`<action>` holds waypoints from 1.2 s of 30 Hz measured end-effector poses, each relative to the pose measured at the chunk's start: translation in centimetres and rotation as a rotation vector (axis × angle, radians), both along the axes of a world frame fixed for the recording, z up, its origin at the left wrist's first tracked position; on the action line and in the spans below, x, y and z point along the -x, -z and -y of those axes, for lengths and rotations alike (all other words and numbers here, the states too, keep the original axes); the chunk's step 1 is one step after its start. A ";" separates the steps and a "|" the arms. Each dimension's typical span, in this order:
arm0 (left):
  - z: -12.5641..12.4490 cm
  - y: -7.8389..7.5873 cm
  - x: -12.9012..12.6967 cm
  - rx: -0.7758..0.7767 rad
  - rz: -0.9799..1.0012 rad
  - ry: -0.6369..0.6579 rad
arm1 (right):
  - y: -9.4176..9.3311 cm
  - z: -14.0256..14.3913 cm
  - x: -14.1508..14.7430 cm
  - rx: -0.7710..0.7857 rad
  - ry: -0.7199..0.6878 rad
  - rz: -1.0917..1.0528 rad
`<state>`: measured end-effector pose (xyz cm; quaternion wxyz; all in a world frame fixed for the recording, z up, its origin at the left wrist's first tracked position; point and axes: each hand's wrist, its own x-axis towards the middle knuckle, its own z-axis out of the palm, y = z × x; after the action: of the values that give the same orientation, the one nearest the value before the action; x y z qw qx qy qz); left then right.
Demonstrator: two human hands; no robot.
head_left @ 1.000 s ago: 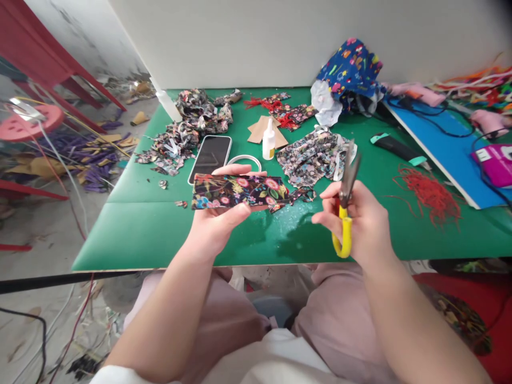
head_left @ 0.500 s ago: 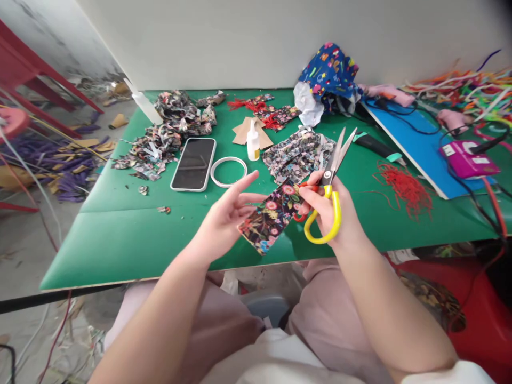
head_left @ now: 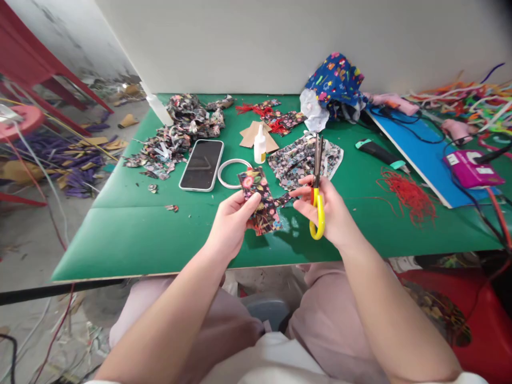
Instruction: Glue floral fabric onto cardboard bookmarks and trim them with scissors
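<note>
In my left hand (head_left: 228, 221) is a dark floral fabric piece (head_left: 264, 205), pinched between thumb and fingers above the table's front. My right hand (head_left: 332, 210) holds a pair of scissors (head_left: 318, 210) with yellow and red handles. The blades point away from me and look closed; several of the fingers stretch out towards the left. Between the hands lies a narrow floral fabric strip (head_left: 283, 199). Just beyond my right hand a paler flowered cloth (head_left: 292, 162) rests on the green table (head_left: 140, 229). A white ring (head_left: 222, 178) sits behind the held piece.
A phone (head_left: 202, 165), a small white bottle (head_left: 260, 145) and cardboard pieces (head_left: 250, 133) lie mid-table. Fabric scraps (head_left: 188, 120) heap at the back left. Rightwards are red threads (head_left: 412, 197), a black-and-green cutter (head_left: 380, 153), a blue board (head_left: 416, 149) and cables.
My left hand has gone from open fingers beside the fabric to gripping it. The fabric has left my right hand and moved left. The scissors have turned more upright, with blades closed.
</note>
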<state>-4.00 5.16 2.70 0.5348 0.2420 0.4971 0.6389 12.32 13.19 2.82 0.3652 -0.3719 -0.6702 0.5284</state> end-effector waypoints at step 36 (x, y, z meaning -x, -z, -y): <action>0.4 -1.4 1.4 -0.170 0.019 -0.312 | 0.3 2.2 0.4 -1.043 0.162 0.661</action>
<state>-5.38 4.71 4.14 0.4115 0.2005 0.4679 0.7560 11.96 11.02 2.54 0.3110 -0.3381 -0.8873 -0.0412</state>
